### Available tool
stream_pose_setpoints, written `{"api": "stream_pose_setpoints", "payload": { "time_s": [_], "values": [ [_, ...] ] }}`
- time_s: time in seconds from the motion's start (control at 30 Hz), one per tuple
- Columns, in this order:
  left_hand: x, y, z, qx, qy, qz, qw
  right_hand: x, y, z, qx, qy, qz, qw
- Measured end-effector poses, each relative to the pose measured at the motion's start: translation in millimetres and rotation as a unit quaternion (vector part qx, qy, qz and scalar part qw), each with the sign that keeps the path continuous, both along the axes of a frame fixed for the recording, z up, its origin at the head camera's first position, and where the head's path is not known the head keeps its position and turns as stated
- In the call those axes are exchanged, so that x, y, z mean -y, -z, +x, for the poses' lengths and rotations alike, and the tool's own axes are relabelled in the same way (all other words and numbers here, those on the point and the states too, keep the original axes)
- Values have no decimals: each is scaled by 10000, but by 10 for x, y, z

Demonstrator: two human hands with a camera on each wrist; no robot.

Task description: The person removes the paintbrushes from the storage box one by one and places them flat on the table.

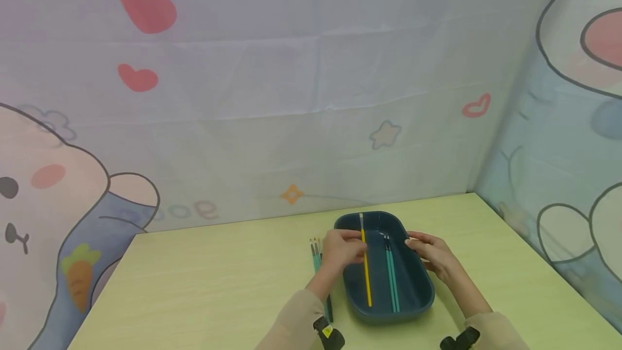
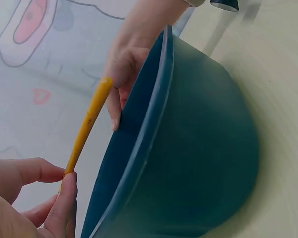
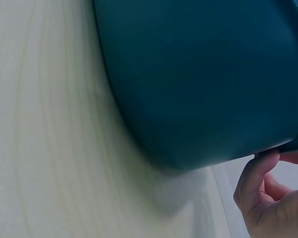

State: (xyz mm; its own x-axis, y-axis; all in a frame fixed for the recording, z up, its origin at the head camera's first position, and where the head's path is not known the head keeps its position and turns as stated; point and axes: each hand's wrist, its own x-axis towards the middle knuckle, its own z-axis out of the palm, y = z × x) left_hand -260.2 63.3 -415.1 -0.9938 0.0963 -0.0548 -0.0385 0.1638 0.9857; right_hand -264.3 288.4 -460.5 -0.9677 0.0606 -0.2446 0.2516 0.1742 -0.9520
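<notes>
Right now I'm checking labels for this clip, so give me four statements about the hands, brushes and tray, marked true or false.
1. The left hand pinches the yellow brush. True.
2. The right hand holds a brush. False: it holds the tray's edge.
3. Two teal brushes lie inside the tray. True.
4. In the head view, the brushes outside lie right of the tray. False: they lie left of it.

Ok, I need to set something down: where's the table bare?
Bare: the pale yellow-green wood-grain table left of the slim teal paintbrushes, and its strip right of the right hand. Crowded: the dark-teal rounded tray, where the left hand pinches a slim yellow paintbrush, and its left side, where those teal brushes lie.
</notes>
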Motion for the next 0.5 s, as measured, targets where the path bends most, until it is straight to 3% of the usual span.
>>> {"api": "stream_pose_setpoints", "payload": {
  "time_s": [0.5],
  "values": [
    [87, 19, 56, 84, -98, 157, 9998, 4, -5, 11, 24, 22, -67, 10000]
  ]
}}
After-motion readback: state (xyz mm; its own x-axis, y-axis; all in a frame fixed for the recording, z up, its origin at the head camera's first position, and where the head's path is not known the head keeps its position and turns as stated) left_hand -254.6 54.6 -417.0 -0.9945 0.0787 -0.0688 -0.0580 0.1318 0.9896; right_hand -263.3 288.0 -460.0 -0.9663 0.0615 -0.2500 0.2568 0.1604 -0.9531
